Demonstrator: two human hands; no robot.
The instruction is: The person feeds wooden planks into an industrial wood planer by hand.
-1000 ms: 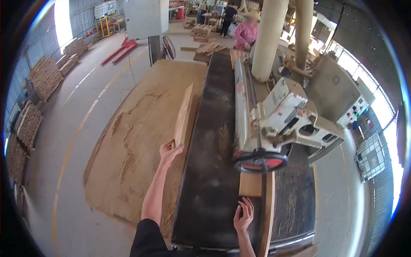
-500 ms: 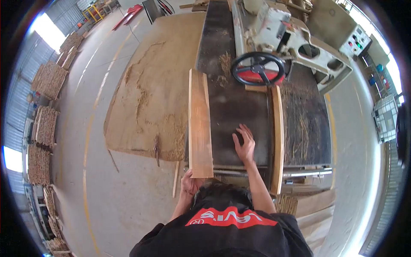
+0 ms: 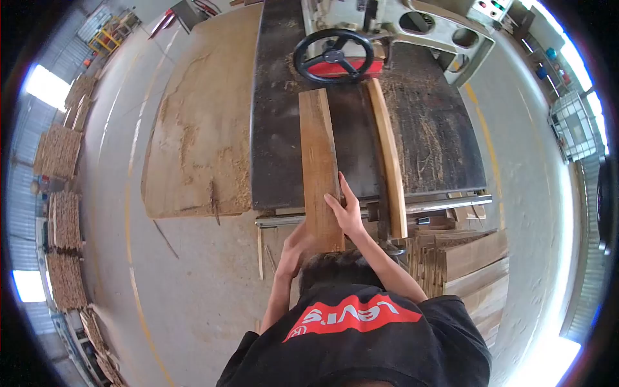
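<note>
A long wooden board [image 3: 318,161] lies lengthwise over the dark machine table [image 3: 277,148], its near end reaching past the table's front edge. At that near end, my left hand [image 3: 296,248] holds the board's left side; its fingers are partly hidden and slightly blurred. My right hand [image 3: 348,211] grips the right edge, thumb on the top face and fingers along the side. To the right of the board a pale wooden fence strip [image 3: 389,161] runs along the table. Beyond the board's far end stands a black handwheel [image 3: 334,57] on the machine.
Stacked planks [image 3: 477,258] lie at the lower right, below the table's metal front rail [image 3: 445,203]. A sawdust-covered brown sheet [image 3: 193,129] adjoins the table on the left. Wood shavings [image 3: 429,142] litter the table's right part. Lumber stacks [image 3: 64,216] line the left wall.
The board has shifted right, away from the table's left edge and closer to the fence strip. My right hand has come from the bare tabletop onto the board's right edge. The view has shifted.
</note>
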